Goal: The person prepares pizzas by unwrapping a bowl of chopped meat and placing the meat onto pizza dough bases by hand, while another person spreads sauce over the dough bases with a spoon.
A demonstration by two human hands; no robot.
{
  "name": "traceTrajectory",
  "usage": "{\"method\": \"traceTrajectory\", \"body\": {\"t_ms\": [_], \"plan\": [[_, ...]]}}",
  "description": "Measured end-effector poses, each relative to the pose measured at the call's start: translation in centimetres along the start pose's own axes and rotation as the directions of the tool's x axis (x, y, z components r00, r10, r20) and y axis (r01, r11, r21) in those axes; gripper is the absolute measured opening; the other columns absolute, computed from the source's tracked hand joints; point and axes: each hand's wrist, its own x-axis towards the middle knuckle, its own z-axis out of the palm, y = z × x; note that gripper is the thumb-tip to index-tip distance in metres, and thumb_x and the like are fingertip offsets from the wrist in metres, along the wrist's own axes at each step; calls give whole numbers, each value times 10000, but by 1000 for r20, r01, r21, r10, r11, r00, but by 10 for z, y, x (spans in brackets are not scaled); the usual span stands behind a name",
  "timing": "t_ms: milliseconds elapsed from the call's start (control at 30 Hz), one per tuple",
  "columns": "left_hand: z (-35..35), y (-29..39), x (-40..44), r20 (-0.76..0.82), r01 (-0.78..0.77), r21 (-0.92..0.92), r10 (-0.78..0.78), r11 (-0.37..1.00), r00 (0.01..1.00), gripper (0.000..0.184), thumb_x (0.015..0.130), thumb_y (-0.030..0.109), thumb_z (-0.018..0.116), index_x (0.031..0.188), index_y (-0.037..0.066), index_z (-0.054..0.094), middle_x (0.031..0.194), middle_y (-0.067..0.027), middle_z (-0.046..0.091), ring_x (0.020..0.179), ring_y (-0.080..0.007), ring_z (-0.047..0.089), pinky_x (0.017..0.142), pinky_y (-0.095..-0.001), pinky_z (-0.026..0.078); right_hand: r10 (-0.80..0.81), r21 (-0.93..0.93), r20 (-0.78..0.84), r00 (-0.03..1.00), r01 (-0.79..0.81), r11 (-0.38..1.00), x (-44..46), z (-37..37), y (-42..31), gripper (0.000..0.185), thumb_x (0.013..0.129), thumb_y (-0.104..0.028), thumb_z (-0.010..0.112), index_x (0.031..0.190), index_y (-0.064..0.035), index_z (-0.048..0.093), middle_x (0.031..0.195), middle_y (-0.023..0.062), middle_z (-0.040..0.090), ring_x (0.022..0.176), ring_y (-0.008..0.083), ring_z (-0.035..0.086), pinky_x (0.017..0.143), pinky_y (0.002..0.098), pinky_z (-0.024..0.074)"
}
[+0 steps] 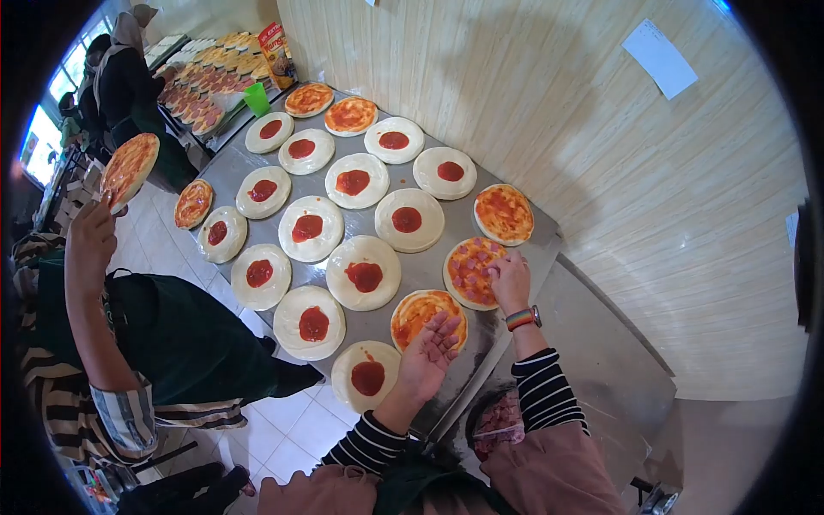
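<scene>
My right hand [511, 279] is over a pizza base [470, 264] spread with sauce and scattered with pink meat pieces. Its fingertips are pinched together at the base's right side, and anything between them is hidden. Palm up, my left hand [426, 354] hovers over the lower edge of a sauce-covered pizza base [422, 316]. Its fingers are loosely extended, and I make out nothing in it. Beside my right forearm, below the table edge, sits a container of pink meat pieces [498, 422].
Several pale bases with sauce blobs, such as one pizza base [363, 273], cover the metal table [266, 193]. At left, a co-worker's hand [92, 232] holds up a sauced pizza base [130, 170]. Behind are a green cup [256, 99], topped pizzas [206, 81] and other people. A wall [592, 129] borders the right.
</scene>
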Motion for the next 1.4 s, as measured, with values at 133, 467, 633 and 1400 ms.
{"method": "traceTrajectory", "body": {"t_ms": [133,467,633,1400], "plan": [[1,-2,-1,-19,-11,21,11,1000,1000,327,872,188,346,1175,87,418,1103,-62,523,847,-137,528,756,-281,422,-151,30,27,988,150,988,0,1,2,50,652,-95,626,701,-101,635,801,79,494,788,251,490,691,362,411],[6,1,-4,53,1,38,-3,999,999,427,898,322,260,1245,83,331,1235,-76,405,1042,-196,444,893,-328,350,-118,617,363,924,-144,773,-77,-86,-60,161,722,-135,604,859,-51,590,839,101,531,766,254,516,672,341,416],[5,-8,-12,67,25,173,-36,985,997,476,896,366,235,1276,80,269,1278,-91,346,1123,-217,373,951,-358,299,-250,580,229,941,74,811,-138,-85,-86,177,717,-113,625,864,-27,579,746,72,527,660,161,524,603,267,429],[-43,-50,-89,-122,-140,469,221,872,968,119,821,122,545,918,53,553,828,-14,573,720,-90,532,641,-240,462,-82,773,488,869,-387,503,-147,-67,-47,132,745,-66,593,833,30,614,706,28,598,631,77,524,559,230,433]]}}
